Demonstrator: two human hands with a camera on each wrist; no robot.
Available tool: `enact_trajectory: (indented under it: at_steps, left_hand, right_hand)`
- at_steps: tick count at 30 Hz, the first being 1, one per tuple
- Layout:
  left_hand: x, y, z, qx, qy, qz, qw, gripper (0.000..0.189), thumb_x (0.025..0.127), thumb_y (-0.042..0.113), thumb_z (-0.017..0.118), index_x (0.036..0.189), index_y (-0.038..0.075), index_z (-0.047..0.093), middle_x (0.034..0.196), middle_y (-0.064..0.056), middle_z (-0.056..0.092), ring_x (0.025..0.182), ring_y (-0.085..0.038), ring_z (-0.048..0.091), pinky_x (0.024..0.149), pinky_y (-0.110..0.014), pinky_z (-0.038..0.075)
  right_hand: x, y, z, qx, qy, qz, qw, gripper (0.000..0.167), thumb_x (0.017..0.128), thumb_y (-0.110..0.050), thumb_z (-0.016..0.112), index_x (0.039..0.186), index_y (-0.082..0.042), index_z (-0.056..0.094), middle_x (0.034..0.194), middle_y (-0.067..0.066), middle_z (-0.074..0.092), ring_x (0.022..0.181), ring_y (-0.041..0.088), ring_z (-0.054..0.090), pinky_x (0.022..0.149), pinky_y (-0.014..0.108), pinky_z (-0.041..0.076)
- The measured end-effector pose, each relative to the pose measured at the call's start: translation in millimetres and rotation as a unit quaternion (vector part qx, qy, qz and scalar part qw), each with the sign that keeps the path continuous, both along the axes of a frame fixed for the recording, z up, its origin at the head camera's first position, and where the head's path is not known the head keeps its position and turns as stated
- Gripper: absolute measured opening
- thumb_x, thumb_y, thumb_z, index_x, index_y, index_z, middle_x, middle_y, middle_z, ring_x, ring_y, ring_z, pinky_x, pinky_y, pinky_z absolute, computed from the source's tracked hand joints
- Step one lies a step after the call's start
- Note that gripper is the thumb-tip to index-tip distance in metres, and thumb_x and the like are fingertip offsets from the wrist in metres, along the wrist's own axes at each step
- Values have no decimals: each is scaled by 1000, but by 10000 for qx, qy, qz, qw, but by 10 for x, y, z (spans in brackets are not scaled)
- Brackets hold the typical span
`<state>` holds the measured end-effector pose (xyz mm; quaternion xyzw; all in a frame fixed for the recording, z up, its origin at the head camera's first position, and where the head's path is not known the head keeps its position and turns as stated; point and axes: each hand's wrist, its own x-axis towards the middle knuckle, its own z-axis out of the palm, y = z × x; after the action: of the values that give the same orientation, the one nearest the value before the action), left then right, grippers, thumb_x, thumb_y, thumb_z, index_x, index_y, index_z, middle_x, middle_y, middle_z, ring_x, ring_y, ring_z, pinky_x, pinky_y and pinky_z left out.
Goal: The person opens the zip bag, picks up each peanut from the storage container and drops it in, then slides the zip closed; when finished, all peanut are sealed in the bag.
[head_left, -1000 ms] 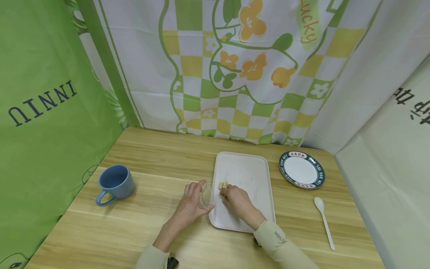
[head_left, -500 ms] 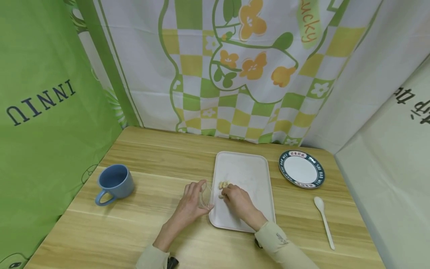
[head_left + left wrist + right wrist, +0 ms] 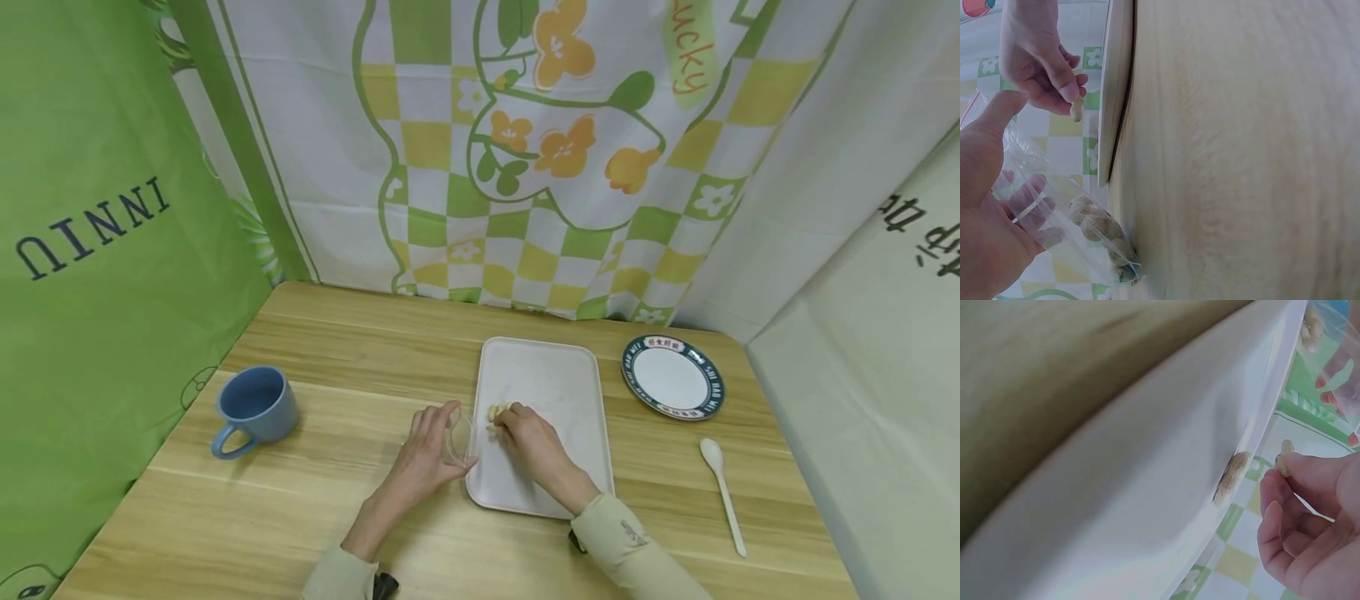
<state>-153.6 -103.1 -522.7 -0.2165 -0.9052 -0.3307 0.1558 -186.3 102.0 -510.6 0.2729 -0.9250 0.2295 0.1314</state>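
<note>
My left hand point(image 3: 426, 448) holds a clear zip bag point(image 3: 1063, 206) by its mouth, thumb and fingers spread apart inside the opening. Several peanuts in their shells point(image 3: 1094, 228) lie at the bottom of this bag, which hangs beside the tray. Between thumb and fingertips my right hand point(image 3: 534, 446) pinches one peanut point(image 3: 1284, 457), held just above the light tray point(image 3: 551, 375) near its left edge. More peanuts point(image 3: 496, 412) lie on the tray by those fingertips, partly hidden by them. In the right wrist view, one peanut on the tray point(image 3: 1232, 478) shows close to the rim.
A blue mug point(image 3: 258, 407) stands at the table's left. To the right of the tray are a dark-rimmed plate point(image 3: 673, 379) and a white spoon point(image 3: 724, 498). Curtains point(image 3: 525, 275) close off the back of the wooden table point(image 3: 360, 350), and cloth hangs at both sides.
My right hand's fingers have shifted slightly over the peanuts and now pinch one a little higher up the tray. The left hand and the bag have stayed in place.
</note>
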Motion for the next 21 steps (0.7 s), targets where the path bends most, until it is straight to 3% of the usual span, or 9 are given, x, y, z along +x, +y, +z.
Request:
enact_trajectory:
  at_steps: [21]
  left_hand:
    - [0, -15, -17, 58, -75, -42, 9999, 82, 71, 27, 85, 137, 5, 41, 103, -3, 47, 102, -23, 44, 77, -33, 48]
  right_hand:
    - [43, -2, 81, -286, -498, -28, 9983, 12, 84, 1, 70, 94, -5, 67, 89, 5, 65, 82, 20, 63, 70, 36, 54]
